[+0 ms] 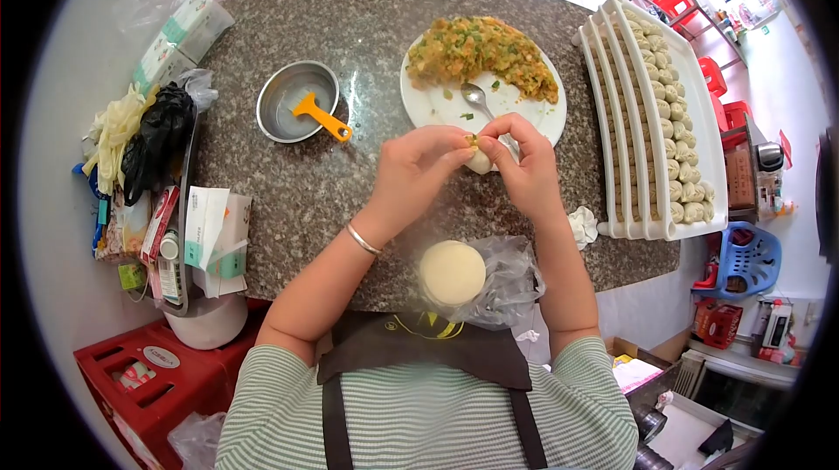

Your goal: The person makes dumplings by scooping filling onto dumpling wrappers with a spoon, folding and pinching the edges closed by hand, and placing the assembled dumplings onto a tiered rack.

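Between both hands is a small dumpling point(478, 163) of pale dough, with a bit of green and yellow filling showing at its top. The fingers of my left hand point(422, 164) pinch its left side. On the other side, my right hand point(527, 162) pinches the dough edge with thumb and forefinger. Just beyond them lies a white plate point(428, 109) heaped with chopped yellow-green filling point(476, 50). A metal spoon point(474, 96) rests on that plate, its handle partly behind my right hand. Nearer my body, a stack of round dough wrappers point(453, 273) sits on a clear plastic bag point(509, 282).
Stacked white trays point(699, 142) of finished dumplings stand at the right. A metal bowl point(284, 103) with an orange-handled scraper point(322, 117) is at the left. Tissue packs point(179, 37), bags and a paper box point(218, 229) crowd the left edge. Crumpled tissue point(582, 227) lies beside my right forearm.
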`<action>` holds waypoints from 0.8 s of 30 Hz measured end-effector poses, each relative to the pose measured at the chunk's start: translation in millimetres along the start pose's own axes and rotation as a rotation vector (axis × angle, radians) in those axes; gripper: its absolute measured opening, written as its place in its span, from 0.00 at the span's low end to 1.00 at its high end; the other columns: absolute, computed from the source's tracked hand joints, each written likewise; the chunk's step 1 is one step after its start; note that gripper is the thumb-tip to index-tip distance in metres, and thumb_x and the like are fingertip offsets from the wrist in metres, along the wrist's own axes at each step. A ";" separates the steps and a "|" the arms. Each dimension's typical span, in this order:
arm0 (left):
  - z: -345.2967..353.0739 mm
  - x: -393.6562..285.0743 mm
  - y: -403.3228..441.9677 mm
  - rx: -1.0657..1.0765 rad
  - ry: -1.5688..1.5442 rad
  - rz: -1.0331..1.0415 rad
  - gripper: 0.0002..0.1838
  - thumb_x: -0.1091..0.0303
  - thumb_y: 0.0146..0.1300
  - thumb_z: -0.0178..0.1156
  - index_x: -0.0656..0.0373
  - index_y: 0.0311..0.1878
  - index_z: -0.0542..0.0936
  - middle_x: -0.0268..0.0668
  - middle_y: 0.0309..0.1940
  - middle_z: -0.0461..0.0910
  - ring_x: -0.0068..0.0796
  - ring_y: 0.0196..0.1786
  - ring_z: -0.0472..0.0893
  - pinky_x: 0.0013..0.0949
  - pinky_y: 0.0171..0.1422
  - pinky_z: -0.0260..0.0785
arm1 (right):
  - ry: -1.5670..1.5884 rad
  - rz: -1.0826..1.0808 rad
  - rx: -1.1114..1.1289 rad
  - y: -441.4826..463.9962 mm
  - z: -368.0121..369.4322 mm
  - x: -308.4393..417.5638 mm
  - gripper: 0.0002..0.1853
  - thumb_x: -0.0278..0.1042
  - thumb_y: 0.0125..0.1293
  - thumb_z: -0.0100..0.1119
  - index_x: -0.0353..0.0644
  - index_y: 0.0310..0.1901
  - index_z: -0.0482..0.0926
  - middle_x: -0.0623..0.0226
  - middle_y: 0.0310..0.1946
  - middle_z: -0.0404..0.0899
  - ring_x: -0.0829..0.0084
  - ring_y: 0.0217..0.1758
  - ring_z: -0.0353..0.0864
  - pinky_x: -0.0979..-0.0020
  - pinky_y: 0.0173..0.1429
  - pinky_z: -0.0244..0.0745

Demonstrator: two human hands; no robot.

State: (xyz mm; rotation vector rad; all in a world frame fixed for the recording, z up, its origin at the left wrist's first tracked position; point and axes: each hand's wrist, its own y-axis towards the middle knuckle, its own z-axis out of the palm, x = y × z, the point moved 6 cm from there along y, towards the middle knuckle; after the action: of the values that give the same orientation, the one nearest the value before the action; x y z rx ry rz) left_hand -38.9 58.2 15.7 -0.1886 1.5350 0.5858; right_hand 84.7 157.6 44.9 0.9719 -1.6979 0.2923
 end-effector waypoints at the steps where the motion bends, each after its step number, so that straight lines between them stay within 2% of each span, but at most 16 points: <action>1: 2.2 -2.2 -0.4 -0.001 0.001 0.000 0.07 0.72 0.63 0.65 0.64 0.42 0.84 0.39 0.41 0.86 0.27 0.43 0.85 0.29 0.46 0.77 | -0.019 -0.005 -0.050 -1.3 0.1 1.6 0.06 0.28 0.65 0.61 0.35 0.38 0.78 0.64 0.34 0.79 0.72 0.40 0.77 0.73 0.47 0.71; 2: 1.5 -5.0 -0.8 -0.061 0.002 -0.005 0.07 0.72 0.63 0.65 0.64 0.41 0.84 0.39 0.40 0.86 0.27 0.42 0.86 0.30 0.46 0.77 | -0.038 -0.009 -0.100 -2.5 -1.0 2.9 0.05 0.26 0.62 0.61 0.34 0.37 0.78 0.58 0.33 0.80 0.65 0.39 0.80 0.68 0.49 0.73; 4: -2.2 -6.5 -1.3 -0.121 0.004 -0.009 0.06 0.71 0.63 0.65 0.64 0.41 0.84 0.38 0.39 0.86 0.27 0.41 0.86 0.30 0.45 0.77 | -0.041 -0.014 -0.104 -3.4 0.1 2.7 0.05 0.25 0.62 0.62 0.34 0.37 0.78 0.58 0.33 0.80 0.64 0.40 0.80 0.68 0.48 0.74; 6: -2.6 -7.0 -0.9 -0.055 0.149 0.009 0.06 0.71 0.62 0.66 0.63 0.39 0.83 0.40 0.38 0.86 0.28 0.40 0.86 0.30 0.44 0.77 | -0.044 -0.018 -0.107 -3.5 -0.3 4.2 0.05 0.25 0.62 0.62 0.34 0.37 0.78 0.57 0.34 0.80 0.63 0.40 0.80 0.67 0.48 0.74; 9: -2.7 -12.6 -0.9 -0.086 0.207 0.124 0.06 0.71 0.62 0.65 0.62 0.39 0.83 0.40 0.37 0.86 0.28 0.39 0.86 0.31 0.44 0.77 | -0.038 -0.046 -0.067 -3.1 1.9 8.4 0.05 0.25 0.62 0.62 0.33 0.37 0.78 0.56 0.34 0.81 0.62 0.40 0.81 0.67 0.48 0.74; 12: -2.1 -17.6 0.1 -0.048 0.294 0.133 0.07 0.72 0.61 0.66 0.63 0.41 0.84 0.40 0.38 0.85 0.28 0.40 0.85 0.30 0.47 0.76 | -0.076 -0.042 -0.107 -4.6 4.0 2.9 0.05 0.26 0.63 0.61 0.33 0.38 0.78 0.57 0.35 0.81 0.62 0.40 0.81 0.67 0.49 0.74; 13: -1.9 -14.1 0.5 -0.049 0.294 0.133 0.07 0.72 0.61 0.66 0.63 0.41 0.84 0.40 0.38 0.85 0.28 0.40 0.85 0.30 0.47 0.76 | -0.013 0.019 -0.127 -5.3 3.4 -2.4 0.05 0.26 0.64 0.60 0.33 0.38 0.78 0.57 0.35 0.81 0.63 0.40 0.81 0.67 0.49 0.74; 15: -2.0 2.5 1.4 -0.054 0.036 -0.004 0.07 0.74 0.60 0.66 0.64 0.41 0.84 0.39 0.39 0.85 0.27 0.42 0.84 0.30 0.50 0.75 | 0.049 0.080 -0.145 -5.6 0.7 -9.7 0.06 0.26 0.64 0.60 0.33 0.38 0.78 0.57 0.34 0.81 0.63 0.41 0.81 0.68 0.50 0.73; 17: -3.3 6.2 0.6 -0.038 -0.024 -0.063 0.06 0.74 0.60 0.66 0.64 0.41 0.84 0.39 0.40 0.85 0.27 0.43 0.83 0.29 0.51 0.75 | 0.064 0.118 -0.031 -3.6 -0.2 -16.2 0.07 0.32 0.70 0.60 0.36 0.42 0.78 0.72 0.34 0.79 0.80 0.38 0.75 0.76 0.45 0.71; 18: -2.7 8.6 0.2 -0.019 -0.083 -0.123 0.06 0.75 0.60 0.66 0.65 0.40 0.84 0.39 0.40 0.85 0.26 0.43 0.83 0.29 0.52 0.74 | 0.063 0.118 -0.028 -2.5 0.0 -12.5 0.07 0.32 0.70 0.60 0.36 0.42 0.78 0.72 0.34 0.79 0.80 0.38 0.75 0.76 0.45 0.71; 20: -2.7 3.7 0.4 -0.021 -0.061 -0.083 0.06 0.75 0.60 0.66 0.65 0.40 0.84 0.39 0.40 0.85 0.25 0.43 0.83 0.29 0.52 0.75 | -0.021 0.051 -0.039 -0.3 -0.3 2.1 0.05 0.26 0.64 0.59 0.34 0.39 0.78 0.59 0.34 0.80 0.63 0.42 0.80 0.68 0.51 0.72; 24: -3.0 3.7 0.4 -0.040 0.004 -0.046 0.06 0.75 0.60 0.67 0.64 0.40 0.84 0.39 0.40 0.86 0.23 0.43 0.84 0.29 0.49 0.76 | -0.120 -0.030 -0.068 -1.8 1.7 7.2 0.05 0.26 0.63 0.60 0.34 0.38 0.78 0.58 0.34 0.79 0.61 0.41 0.79 0.67 0.50 0.72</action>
State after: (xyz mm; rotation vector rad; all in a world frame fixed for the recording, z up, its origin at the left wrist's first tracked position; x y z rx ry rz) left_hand -42.0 58.0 12.0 -0.2557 1.5196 0.5802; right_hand 84.4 152.1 50.2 0.9808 -1.7888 0.1581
